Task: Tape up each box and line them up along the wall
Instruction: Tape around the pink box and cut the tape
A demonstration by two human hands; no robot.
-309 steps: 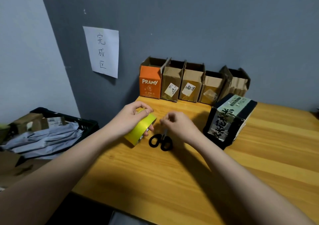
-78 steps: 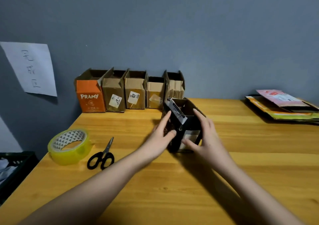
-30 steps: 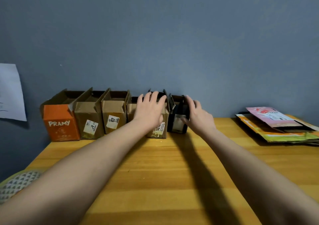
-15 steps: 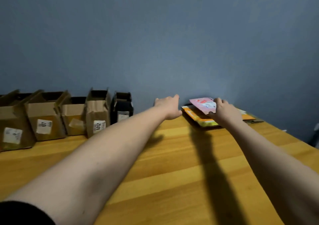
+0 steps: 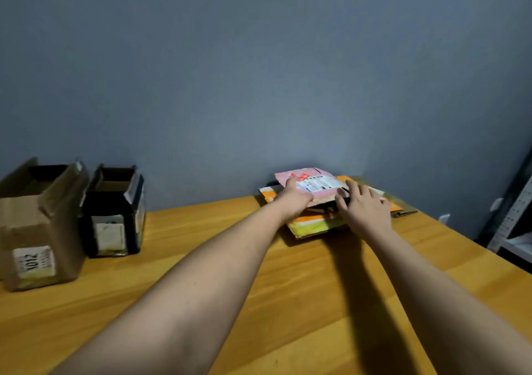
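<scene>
Both arms stretched toward the far right part of the desk [image 5: 316, 302], to a stack of flattened boxes [image 5: 313, 224] lying by the wall [image 5: 259, 72].

Left hand [image 5: 295, 199] on the near left corner of the top pink flattened box [image 5: 309, 183], thumb lying over its upper face; the other fingers hidden beneath or behind it, so a pinch seems likely but cannot be told for sure.

Right hand [image 5: 364, 207] resting on the right side of the stack, fingers spread and fairly straight, tips on or just under the pink piece's right edge; exact contact hard to make out.

Below the pink piece, orange, yellow-green and dark layers, mostly covered by the hands and by one another; number of layers not readable. White shipping label [image 5: 318, 185] on the pink face, print too small to read.

Along the far edge at the left, standing against the wall: a brown carton [image 5: 43, 230], cut off by the left border, top flaps open, label reading "1012" sideways. Just beside it on the right, touching or nearly so, a black carton [image 5: 115, 219], top also open, its front label blurred.

At the far right border, part of a pale shelf unit [image 5: 515, 216], cut off.
</scene>
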